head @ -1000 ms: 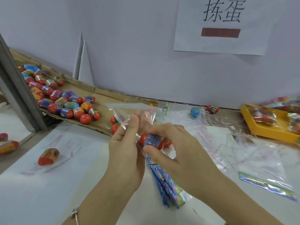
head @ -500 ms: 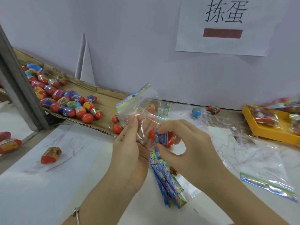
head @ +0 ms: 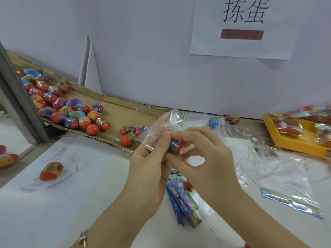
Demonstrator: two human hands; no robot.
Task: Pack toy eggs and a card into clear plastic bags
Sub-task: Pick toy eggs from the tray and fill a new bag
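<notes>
My left hand [head: 148, 167] pinches the mouth of a clear plastic bag [head: 166, 122] that stands up above my fingers. My right hand [head: 206, 158] grips a red toy egg with a blue wrapper [head: 177, 145] at the bag's mouth, right against my left thumb. Below my hands lies a stack of blue patterned cards [head: 182, 199]. Several toy eggs [head: 71, 113] sit on a cardboard sheet [head: 121, 111] at the left. Three more eggs [head: 128, 135] lie close to the bag.
A loose egg [head: 52, 170] lies on the white table at the left. Empty clear bags [head: 290, 187] are spread at the right. A yellow tray [head: 293, 142] with packed bags stands at the far right. A blue egg [head: 214, 121] and a red egg [head: 232, 119] rest by the wall.
The bag has tipped from upright towards the right and its mouth has come down. My right hand has pushed the egg further left, up against my left thumb.
</notes>
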